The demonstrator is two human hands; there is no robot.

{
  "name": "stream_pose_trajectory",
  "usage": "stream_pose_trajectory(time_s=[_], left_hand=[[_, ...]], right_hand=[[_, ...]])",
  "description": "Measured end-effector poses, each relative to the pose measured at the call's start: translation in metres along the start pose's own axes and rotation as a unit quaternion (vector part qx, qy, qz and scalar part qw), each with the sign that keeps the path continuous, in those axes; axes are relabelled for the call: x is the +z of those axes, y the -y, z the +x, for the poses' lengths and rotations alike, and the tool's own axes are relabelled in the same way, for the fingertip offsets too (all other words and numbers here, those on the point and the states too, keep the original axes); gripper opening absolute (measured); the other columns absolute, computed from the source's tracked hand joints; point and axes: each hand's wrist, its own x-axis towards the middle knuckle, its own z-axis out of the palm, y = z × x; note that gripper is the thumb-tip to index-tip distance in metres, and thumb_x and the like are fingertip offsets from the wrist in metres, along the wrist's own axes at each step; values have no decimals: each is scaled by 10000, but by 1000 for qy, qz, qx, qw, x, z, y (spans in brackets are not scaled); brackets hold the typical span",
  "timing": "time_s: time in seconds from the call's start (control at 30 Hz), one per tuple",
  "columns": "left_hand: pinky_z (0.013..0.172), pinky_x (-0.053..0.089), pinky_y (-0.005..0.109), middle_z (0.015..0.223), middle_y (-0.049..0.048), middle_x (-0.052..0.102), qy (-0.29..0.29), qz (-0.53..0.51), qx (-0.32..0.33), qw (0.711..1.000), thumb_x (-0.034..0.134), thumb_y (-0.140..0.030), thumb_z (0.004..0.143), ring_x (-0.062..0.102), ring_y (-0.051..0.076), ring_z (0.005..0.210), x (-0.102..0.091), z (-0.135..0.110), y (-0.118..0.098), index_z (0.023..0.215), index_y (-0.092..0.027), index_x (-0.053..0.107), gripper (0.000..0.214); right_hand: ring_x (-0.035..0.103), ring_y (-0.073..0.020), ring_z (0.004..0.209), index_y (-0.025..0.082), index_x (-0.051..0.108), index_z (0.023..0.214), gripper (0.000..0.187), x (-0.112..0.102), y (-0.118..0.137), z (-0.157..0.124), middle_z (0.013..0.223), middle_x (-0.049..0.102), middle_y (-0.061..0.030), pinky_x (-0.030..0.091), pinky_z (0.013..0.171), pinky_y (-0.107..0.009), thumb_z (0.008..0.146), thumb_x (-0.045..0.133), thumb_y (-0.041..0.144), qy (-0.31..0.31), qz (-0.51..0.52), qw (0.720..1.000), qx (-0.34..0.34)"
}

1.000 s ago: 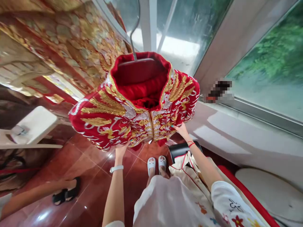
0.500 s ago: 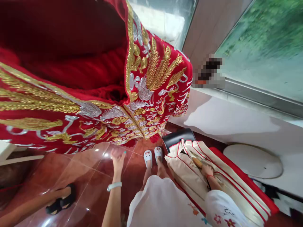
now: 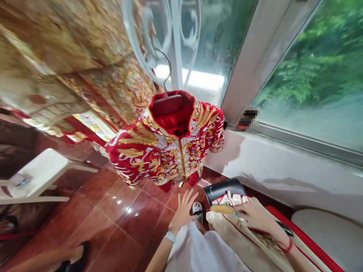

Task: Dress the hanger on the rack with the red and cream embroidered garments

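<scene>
My left hand (image 3: 183, 211) is open, with fingers spread below the hem of a red jacket (image 3: 170, 162) covered in gold and silver embroidery. The jacket hangs on a metal hanger (image 3: 168, 71) hooked to white scrolled ironwork (image 3: 176, 34). In my right hand (image 3: 251, 215) is a flat yellow-tan tool (image 3: 222, 208), its exact kind unclear. That hand is over a cream cloth with red piping (image 3: 227, 234), draped partly across a black seat (image 3: 224, 189).
A white plastic chair (image 3: 48, 166) stands to the left. Gold embroidered garments (image 3: 93, 49) hang behind it. At right are a window ledge (image 3: 283, 136) and a pale rounded panel (image 3: 329, 226). Another person's leg and dark shoe (image 3: 82, 257) show at lower left.
The red jacket appears farther away and is now seen hanging whole. My left hand has moved right and its fingers have spread. My right hand still has the yellow-tan tool.
</scene>
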Motion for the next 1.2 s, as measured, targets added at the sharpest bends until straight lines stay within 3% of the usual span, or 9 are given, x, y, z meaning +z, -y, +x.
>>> stream_pose_trajectory(time_s=[0.1, 0.17, 0.23, 0.3, 0.37, 0.47, 0.73, 0.97, 1.2], left_hand=[[1172, 301, 513, 1385, 58, 594, -44, -7, 48, 998, 514, -210, 865, 511, 249, 1318, -48, -25, -9, 1344, -300, 548, 489], [994, 501, 363, 1206, 52, 702, -89, 4, 31, 996, 422, -154, 899, 665, 208, 1098, -77, -44, -14, 1247, -288, 620, 422], [828, 553, 306, 1140, 64, 728, -141, 57, 1, 988, 424, -137, 896, 708, 219, 985, -102, -57, -22, 1214, -279, 645, 412], [767, 555, 297, 1149, 80, 728, -188, 124, -22, 974, 447, -146, 901, 719, 237, 952, -128, -66, -34, 1229, -275, 645, 404], [751, 553, 290, 1183, 91, 717, -221, 173, -32, 959, 447, -160, 916, 720, 241, 953, -157, -72, -48, 1267, -267, 627, 408], [736, 548, 265, 1220, 85, 703, -251, 220, -39, 942, 420, -159, 931, 717, 231, 961, -207, -81, -66, 1314, -269, 590, 433], [693, 514, 272, 1111, 106, 730, -342, 334, -58, 876, 396, -172, 958, 722, 241, 839, -324, -92, -101, 1358, -220, 527, 424], [684, 484, 269, 1026, 122, 742, -383, 336, -73, 858, 414, -217, 975, 715, 276, 878, -359, -87, -100, 1360, -178, 511, 399], [670, 481, 252, 1008, 101, 746, -370, 310, -79, 872, 396, -240, 986, 722, 245, 822, -339, -96, -81, 1363, -223, 512, 394]], right_hand=[[650, -237, 687, 306, 760, 915, 216, -54, 56, 14, 749, 706, -28, 526, 651, -335, 819, 570, 337, 80, 95, 987, -106], [661, -252, 803, 302, 719, 1122, 354, -79, 95, 29, 893, 733, -45, 538, 752, -353, 778, 647, 348, 34, 120, 982, -139], [653, -269, 951, 286, 573, 1349, 656, -93, 138, 47, 1098, 712, -70, 522, 867, -375, 715, 729, 353, -36, 146, 972, -181], [652, -247, 963, 250, 460, 1436, 700, -103, 180, 67, 1170, 684, -84, 511, 893, -381, 787, 680, 389, -99, 194, 948, -233], [651, -200, 823, 219, 561, 1320, 430, -115, 217, 85, 1046, 707, -78, 514, 821, -349, 934, 501, 399, -183, 232, 917, -270], [577, -154, 651, 202, 657, 1073, 351, -149, 258, 109, 881, 696, -56, 476, 668, -289, 1003, 394, 423, -248, 224, 877, -346], [521, -132, 667, 203, 554, 1032, 421, -243, 326, 163, 770, 576, -12, 455, 667, -278, 997, 346, 568, -189, 206, 801, -530], [535, -143, 686, 207, 534, 978, 474, -260, 360, 199, 776, 577, -17, 469, 683, -298, 977, 314, 627, -199, 187, 804, -529], [512, -149, 554, 233, 427, 696, 384, -230, 357, 209, 597, 558, 14, 412, 621, -298, 1005, 401, 460, -278, 123, 846, -437]])
